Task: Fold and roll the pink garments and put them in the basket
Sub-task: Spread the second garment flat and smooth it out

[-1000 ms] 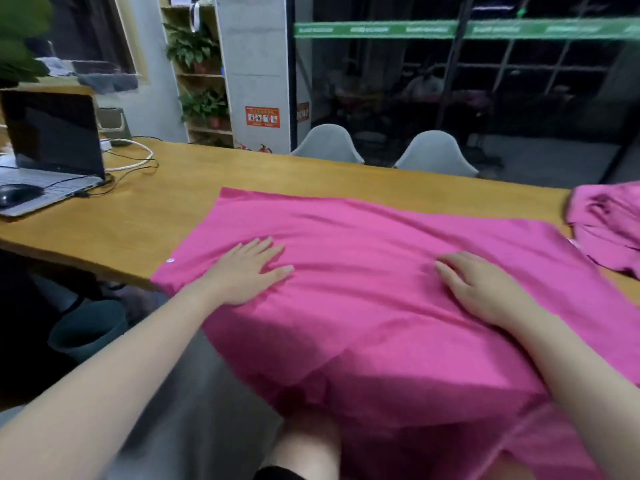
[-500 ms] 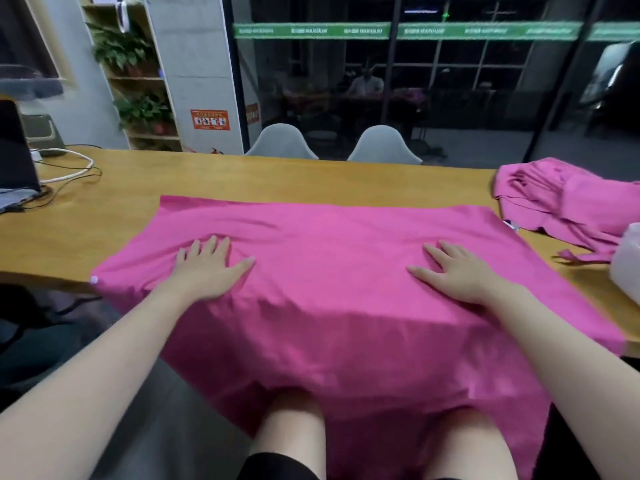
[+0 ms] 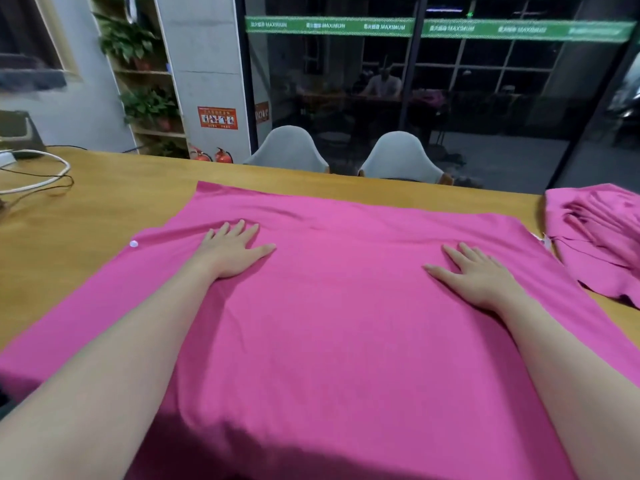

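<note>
A large pink garment (image 3: 346, 306) lies spread flat across the wooden table (image 3: 104, 209), its near part hanging over the table's front edge. My left hand (image 3: 232, 249) presses flat on its left side with straight fingers. On the garment's right side my right hand (image 3: 478, 275) rests flat, fingers spread. A second pink garment (image 3: 595, 233) lies crumpled at the table's right end. No basket is in view.
White and black cables (image 3: 38, 178) loop on the table's far left. Two grey chairs (image 3: 398, 157) stand behind the far edge, in front of a dark glass wall. A shelf with plants (image 3: 138, 81) stands at the back left.
The view has swung right and closer. Both hands have slid outward and forward over the garment, which lies smoother now. The laptop has left the view.
</note>
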The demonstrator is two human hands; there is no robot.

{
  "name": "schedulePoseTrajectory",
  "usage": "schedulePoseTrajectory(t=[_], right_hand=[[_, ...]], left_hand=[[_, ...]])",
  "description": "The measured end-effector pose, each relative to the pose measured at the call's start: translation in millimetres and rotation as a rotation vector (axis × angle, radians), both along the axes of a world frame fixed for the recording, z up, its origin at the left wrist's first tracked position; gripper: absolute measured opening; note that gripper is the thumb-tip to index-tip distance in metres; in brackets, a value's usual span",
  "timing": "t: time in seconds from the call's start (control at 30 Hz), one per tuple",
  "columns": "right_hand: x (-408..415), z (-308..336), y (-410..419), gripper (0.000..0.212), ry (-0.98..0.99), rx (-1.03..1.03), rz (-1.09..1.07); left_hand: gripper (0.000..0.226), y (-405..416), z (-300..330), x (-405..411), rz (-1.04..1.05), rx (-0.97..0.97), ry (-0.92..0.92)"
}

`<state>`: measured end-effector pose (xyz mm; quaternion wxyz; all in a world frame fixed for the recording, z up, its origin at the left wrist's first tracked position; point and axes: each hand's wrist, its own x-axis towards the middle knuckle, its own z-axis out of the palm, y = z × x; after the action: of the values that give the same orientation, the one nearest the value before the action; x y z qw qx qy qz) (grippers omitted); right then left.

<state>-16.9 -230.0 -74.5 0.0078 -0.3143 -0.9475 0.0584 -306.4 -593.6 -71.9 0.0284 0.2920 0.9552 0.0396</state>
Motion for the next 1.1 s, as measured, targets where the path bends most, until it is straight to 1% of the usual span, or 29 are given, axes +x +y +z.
schedulePoseTrajectory(t=[0.23,0.37,0.4,0.43,0.5,0.53,0.57,0.63,0.67,0.73,0.8,0.87,0.9,0.93,1.0,1.03,1.1], right_hand=[[-61,0,63,0.099,-0.007,-0.002,-0.044],[-80,-1,77,0.099,-0.008,0.012,-0.031],[-81,-2,75,0.096,0.024,0.018,-0.026],[-79,-3,72,0.091,0.090,0.054,-0.012],[-76,-1,65,0.070,0.246,0.249,0.085],[-75,1,59,0.060,0.280,0.335,0.140],[-73,4,52,0.052,0.283,0.369,0.173],[-68,10,36,0.037,0.233,0.319,0.160],[-66,12,30,0.031,0.210,0.301,0.145],[-61,17,19,0.029,0.158,0.298,0.132],[-52,22,9,0.032,0.066,0.271,0.119],[-41,27,-3,0.037,-0.002,0.222,0.120],[-34,30,-12,0.039,-0.015,0.205,0.126],[-26,33,-23,0.041,-0.017,0.198,0.127],[-6,40,-47,0.041,-0.004,0.202,0.131],[5,43,-60,0.041,-0.007,0.206,0.137],[28,44,-87,0.041,-0.029,0.213,0.149]], left_hand=[[0.091,70,5,-65,-0.035,0.014,0.006],[0.087,77,1,-76,-0.030,0.104,0.010],[0.083,75,2,-74,-0.036,0.122,0.062],[0.074,73,5,-71,-0.049,0.115,0.163],[0.043,72,17,-57,-0.088,0.053,0.394],[0.027,72,26,-46,-0.088,0.047,0.411],[0.017,71,32,-33,-0.088,0.058,0.370],[0.009,69,31,-10,-0.070,0.019,0.255],[0.011,66,27,1,-0.082,-0.004,0.231],[0.026,57,22,15,-0.121,-0.040,0.207],[0.034,45,23,26,-0.146,-0.036,0.135],[0.036,31,29,43,-0.156,-0.030,0.015],[0.036,22,32,54,-0.148,-0.038,0.001],[0.035,14,32,65,-0.130,-0.034,0.040],[0.034,-2,31,90,-0.088,-0.015,0.182],[0.033,-11,31,103,-0.066,0.001,0.202],[0.032,-27,26,126,-0.073,0.001,0.184]])
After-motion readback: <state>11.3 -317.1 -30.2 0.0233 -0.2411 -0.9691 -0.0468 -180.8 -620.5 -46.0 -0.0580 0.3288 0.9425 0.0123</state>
